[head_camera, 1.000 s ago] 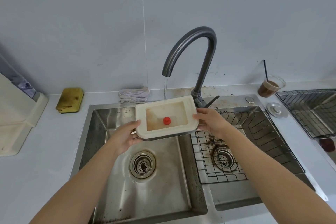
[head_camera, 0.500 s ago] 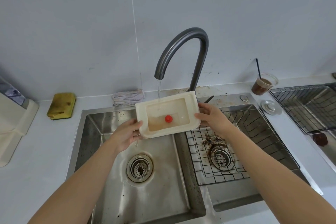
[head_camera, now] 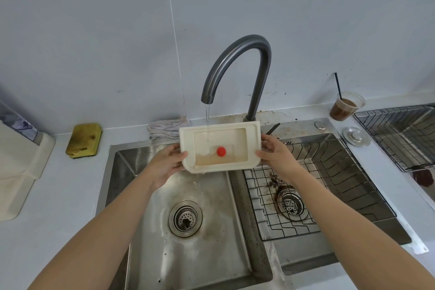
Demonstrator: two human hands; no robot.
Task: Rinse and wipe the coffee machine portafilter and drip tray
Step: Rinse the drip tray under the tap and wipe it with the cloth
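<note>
A cream drip tray [head_camera: 253,146] with a red float [head_camera: 221,151] in its basin is held under the running dark grey tap [head_camera: 237,70], above the left sink bowl [head_camera: 164,231]. My left hand [head_camera: 168,165] grips its left end and my right hand [head_camera: 276,155] grips its right end. The tray tilts toward me, brownish water pools along its near side, and a little spills over the near left corner. A thin stream falls into the tray's back part. No portafilter is in view.
A wire rack [head_camera: 306,195] with coffee grounds around the drain sits in the right bowl. A yellow sponge [head_camera: 84,140] and a crumpled cloth [head_camera: 164,128] lie behind the sink. An iced coffee cup [head_camera: 344,107], a sink plug [head_camera: 356,136] and a second rack [head_camera: 400,134] are at right; a cream appliance [head_camera: 18,162] at left.
The tray has tipped its near edge down and levelled sideways, so the water has run to the near side and started spilling into the left bowl. Both hands keep their hold.
</note>
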